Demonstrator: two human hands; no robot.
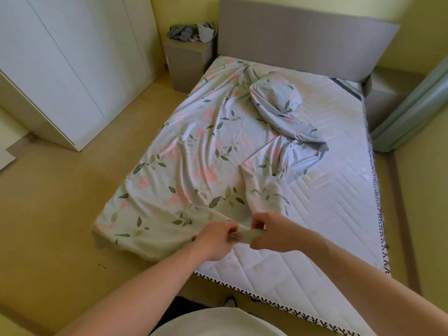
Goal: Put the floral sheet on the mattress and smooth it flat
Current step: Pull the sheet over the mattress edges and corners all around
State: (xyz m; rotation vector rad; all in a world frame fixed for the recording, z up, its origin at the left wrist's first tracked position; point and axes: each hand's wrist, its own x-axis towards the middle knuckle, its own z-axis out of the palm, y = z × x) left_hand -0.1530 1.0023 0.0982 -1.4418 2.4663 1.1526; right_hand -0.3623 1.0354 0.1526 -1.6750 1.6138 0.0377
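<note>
Left hand [215,240]: lower centre of the frame, fingers curled, pinching a bunched edge of the floral sheet [194,161].
Right hand [271,232]: just right of the left hand, fingers likewise curled round the same bunched edge; a short twisted stretch of cloth runs between the two hands.
Floral sheet: pale cloth with pink blossoms and green leaves, lying over the left half of the mattress [327,214] from the headboard end down to the near left corner, where it drapes over the edge. Heavily creased. A folded-back flap lies at mid-frame, and a rumpled lump sits above it in the upper centre.
Mattress: white, quilted in diagonal lines, edged with dark zigzag stitching; the right half and the near strip are bare.
Headboard [303,35]: grey, upright, across the top of the frame.
Bedside cabinet [189,64]: grey, left of the headboard, with a heap of grey cloth [191,31] on top.
Wardrobe [72,64]: white, upper left.
Curtain [417,103]: pale green, right edge of the frame.
Floor [60,202]: tan, left of the bed.
</note>
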